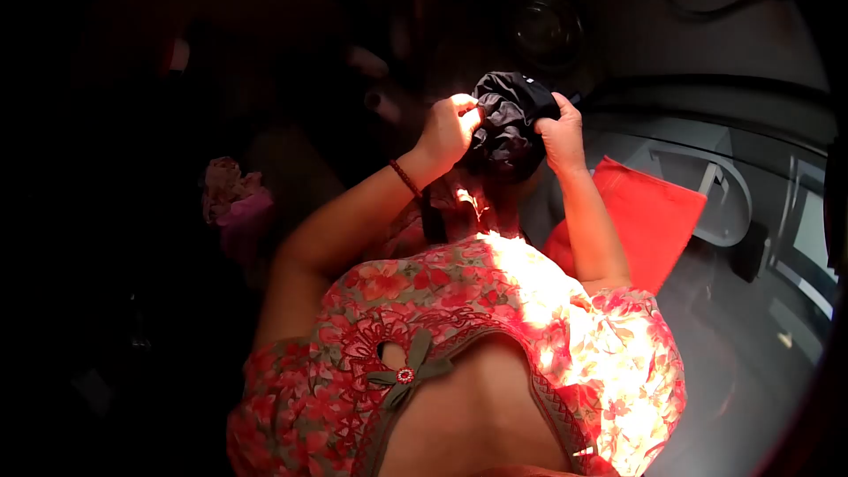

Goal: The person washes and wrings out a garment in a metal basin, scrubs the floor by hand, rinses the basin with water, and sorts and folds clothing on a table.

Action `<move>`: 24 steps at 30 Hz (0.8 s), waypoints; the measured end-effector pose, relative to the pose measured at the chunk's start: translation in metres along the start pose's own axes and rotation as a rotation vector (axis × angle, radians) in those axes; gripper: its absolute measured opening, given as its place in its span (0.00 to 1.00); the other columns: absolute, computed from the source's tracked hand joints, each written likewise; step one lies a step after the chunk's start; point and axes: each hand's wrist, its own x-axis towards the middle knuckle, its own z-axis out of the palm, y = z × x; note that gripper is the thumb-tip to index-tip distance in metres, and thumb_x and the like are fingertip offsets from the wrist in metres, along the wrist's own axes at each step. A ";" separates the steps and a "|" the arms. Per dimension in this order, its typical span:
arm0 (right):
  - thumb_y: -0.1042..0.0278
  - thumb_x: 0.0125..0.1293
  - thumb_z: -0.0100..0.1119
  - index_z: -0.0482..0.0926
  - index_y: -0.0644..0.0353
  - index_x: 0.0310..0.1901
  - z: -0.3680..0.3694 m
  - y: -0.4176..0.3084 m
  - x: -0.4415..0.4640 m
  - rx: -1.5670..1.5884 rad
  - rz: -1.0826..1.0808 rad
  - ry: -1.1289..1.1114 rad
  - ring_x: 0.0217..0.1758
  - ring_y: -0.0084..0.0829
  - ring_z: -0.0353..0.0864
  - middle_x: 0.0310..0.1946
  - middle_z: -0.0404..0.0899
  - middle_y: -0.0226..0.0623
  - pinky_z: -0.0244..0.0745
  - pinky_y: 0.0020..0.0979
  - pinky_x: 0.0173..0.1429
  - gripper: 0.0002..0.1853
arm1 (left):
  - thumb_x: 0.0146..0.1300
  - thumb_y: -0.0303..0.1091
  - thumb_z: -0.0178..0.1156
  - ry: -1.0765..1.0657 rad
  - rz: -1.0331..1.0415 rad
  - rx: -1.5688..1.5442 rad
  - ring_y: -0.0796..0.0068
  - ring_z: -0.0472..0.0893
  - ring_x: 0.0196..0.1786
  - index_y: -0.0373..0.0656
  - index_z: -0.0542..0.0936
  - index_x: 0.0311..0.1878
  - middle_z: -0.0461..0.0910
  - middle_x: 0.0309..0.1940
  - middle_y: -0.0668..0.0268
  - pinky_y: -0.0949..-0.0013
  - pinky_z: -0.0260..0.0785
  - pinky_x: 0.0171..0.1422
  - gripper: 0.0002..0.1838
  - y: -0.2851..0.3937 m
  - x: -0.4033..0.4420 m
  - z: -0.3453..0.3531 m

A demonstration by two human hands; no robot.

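Observation:
A bunched piece of black, slightly shiny gathered fabric is held up in front of my chest. My left hand pinches its left edge between thumb and fingers, with a dark beaded bracelet on that wrist. On the other side, my right hand grips the fabric's right edge, thumb toward me. Folds run across the middle of the cloth, and its lower part sinks into shadow. Its exact kind cannot be made out.
A red cloth or flat pouch lies right of my right forearm, by a glassy grey surface. A round clear bowl stands at the back. Crumpled pink cloth shows at left. Dark cables run at upper right; the left side is very dark.

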 end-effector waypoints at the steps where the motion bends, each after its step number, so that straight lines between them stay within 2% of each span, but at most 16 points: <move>1: 0.85 0.41 0.49 0.79 0.64 0.33 0.005 0.005 0.009 -0.016 0.013 -0.011 0.28 0.15 0.70 0.25 0.74 0.20 0.67 0.19 0.34 0.15 | 0.61 0.24 0.55 0.057 0.025 -0.122 0.82 0.75 0.36 0.32 0.78 0.38 0.80 0.33 0.68 0.76 0.68 0.43 0.05 -0.009 0.003 -0.002; 3: 0.84 0.42 0.49 0.79 0.64 0.33 0.017 0.005 0.030 -0.034 -0.021 -0.040 0.27 0.16 0.70 0.23 0.75 0.23 0.68 0.21 0.33 0.14 | 0.63 0.24 0.56 0.162 0.057 -0.249 0.81 0.76 0.37 0.33 0.79 0.39 0.81 0.33 0.67 0.77 0.68 0.44 0.05 -0.004 0.017 -0.001; 5: 0.81 0.45 0.52 0.79 0.66 0.31 0.029 0.019 0.061 -0.185 -0.142 -0.033 0.27 0.21 0.73 0.22 0.77 0.32 0.70 0.27 0.35 0.10 | 0.62 0.24 0.58 0.242 0.092 -0.308 0.81 0.76 0.35 0.32 0.79 0.39 0.81 0.33 0.66 0.77 0.69 0.43 0.06 0.013 0.032 -0.007; 8: 0.81 0.46 0.52 0.79 0.67 0.34 0.044 0.004 0.089 -0.141 -0.122 -0.057 0.28 0.22 0.74 0.24 0.78 0.32 0.71 0.26 0.37 0.11 | 0.62 0.26 0.59 0.346 0.158 -0.309 0.81 0.76 0.35 0.33 0.80 0.40 0.81 0.33 0.66 0.76 0.70 0.42 0.07 0.042 0.041 -0.017; 10: 0.81 0.48 0.52 0.79 0.68 0.39 0.054 -0.019 0.106 -0.010 -0.157 -0.018 0.30 0.23 0.76 0.27 0.80 0.33 0.72 0.26 0.38 0.15 | 0.63 0.28 0.59 0.416 0.235 -0.252 0.82 0.76 0.35 0.34 0.80 0.41 0.81 0.33 0.67 0.77 0.70 0.43 0.08 0.057 0.050 -0.025; 11: 0.81 0.48 0.52 0.79 0.68 0.39 0.055 -0.029 0.112 -0.008 -0.171 -0.016 0.30 0.23 0.76 0.27 0.80 0.33 0.72 0.26 0.38 0.15 | 0.63 0.29 0.59 0.453 0.255 -0.330 0.82 0.76 0.34 0.34 0.80 0.41 0.81 0.33 0.68 0.78 0.70 0.42 0.08 0.069 0.054 -0.026; 13: 0.80 0.50 0.52 0.78 0.68 0.47 0.063 -0.058 0.128 0.178 -0.068 -0.185 0.33 0.25 0.77 0.32 0.81 0.36 0.72 0.25 0.40 0.19 | 0.64 0.30 0.59 0.510 0.228 -0.333 0.78 0.78 0.40 0.33 0.79 0.47 0.81 0.39 0.64 0.75 0.70 0.47 0.12 0.087 0.063 -0.035; 14: 0.78 0.52 0.54 0.74 0.66 0.54 0.072 -0.071 0.137 0.152 0.006 -0.212 0.38 0.29 0.78 0.40 0.80 0.39 0.73 0.26 0.41 0.23 | 0.64 0.32 0.59 0.552 0.248 -0.244 0.74 0.77 0.46 0.33 0.76 0.52 0.79 0.45 0.60 0.73 0.69 0.53 0.17 0.097 0.067 -0.042; 15: 0.78 0.52 0.54 0.74 0.66 0.54 0.078 -0.084 0.141 0.159 -0.019 -0.219 0.38 0.29 0.78 0.40 0.80 0.39 0.73 0.26 0.41 0.23 | 0.64 0.34 0.58 0.596 0.267 -0.155 0.70 0.76 0.53 0.32 0.73 0.57 0.77 0.52 0.56 0.70 0.67 0.59 0.21 0.108 0.070 -0.049; 16: 0.79 0.54 0.54 0.72 0.67 0.54 0.085 -0.094 0.142 0.092 0.113 -0.103 0.42 0.33 0.78 0.45 0.77 0.43 0.75 0.29 0.43 0.23 | 0.64 0.39 0.58 0.538 0.166 -0.126 0.63 0.67 0.66 0.32 0.63 0.66 0.66 0.64 0.50 0.66 0.58 0.68 0.31 0.116 0.070 -0.053; 17: 0.79 0.56 0.53 0.71 0.68 0.55 0.091 -0.109 0.140 0.026 0.244 0.014 0.46 0.38 0.78 0.50 0.74 0.46 0.77 0.31 0.45 0.22 | 0.64 0.41 0.57 0.493 0.109 -0.196 0.61 0.61 0.70 0.31 0.58 0.68 0.60 0.67 0.48 0.66 0.53 0.71 0.35 0.126 0.071 -0.056; 18: 0.76 0.60 0.53 0.67 0.66 0.59 0.094 -0.116 0.143 0.046 0.255 0.013 0.51 0.45 0.75 0.55 0.69 0.50 0.77 0.38 0.49 0.24 | 0.64 0.40 0.56 0.471 0.138 -0.282 0.61 0.60 0.70 0.31 0.57 0.69 0.60 0.68 0.48 0.66 0.51 0.72 0.35 0.135 0.074 -0.056; 21: 0.74 0.61 0.53 0.68 0.64 0.58 0.092 -0.128 0.147 0.250 0.217 0.014 0.50 0.46 0.75 0.53 0.70 0.50 0.78 0.36 0.49 0.22 | 0.65 0.40 0.54 0.445 0.163 -0.378 0.60 0.62 0.69 0.30 0.58 0.68 0.62 0.66 0.46 0.66 0.54 0.71 0.34 0.150 0.073 -0.040; 22: 0.71 0.63 0.54 0.72 0.63 0.52 0.093 -0.132 0.154 0.280 0.188 0.038 0.40 0.40 0.79 0.44 0.75 0.46 0.80 0.34 0.43 0.16 | 0.65 0.39 0.54 0.409 0.157 -0.419 0.60 0.63 0.68 0.30 0.59 0.67 0.62 0.66 0.46 0.67 0.54 0.70 0.33 0.154 0.076 -0.038; 23: 0.71 0.63 0.54 0.72 0.63 0.52 0.092 -0.140 0.152 0.284 0.189 0.040 0.40 0.40 0.79 0.44 0.75 0.46 0.80 0.34 0.43 0.16 | 0.65 0.38 0.53 0.373 0.151 -0.460 0.61 0.63 0.68 0.30 0.59 0.67 0.63 0.65 0.46 0.67 0.54 0.70 0.32 0.157 0.078 -0.038; 24: 0.71 0.62 0.54 0.74 0.62 0.46 0.092 -0.145 0.144 0.309 0.166 0.037 0.32 0.33 0.77 0.36 0.75 0.40 0.78 0.30 0.34 0.11 | 0.65 0.38 0.55 0.376 0.119 -0.395 0.74 0.73 0.53 0.32 0.65 0.64 0.76 0.51 0.60 0.73 0.64 0.57 0.28 0.141 0.088 -0.040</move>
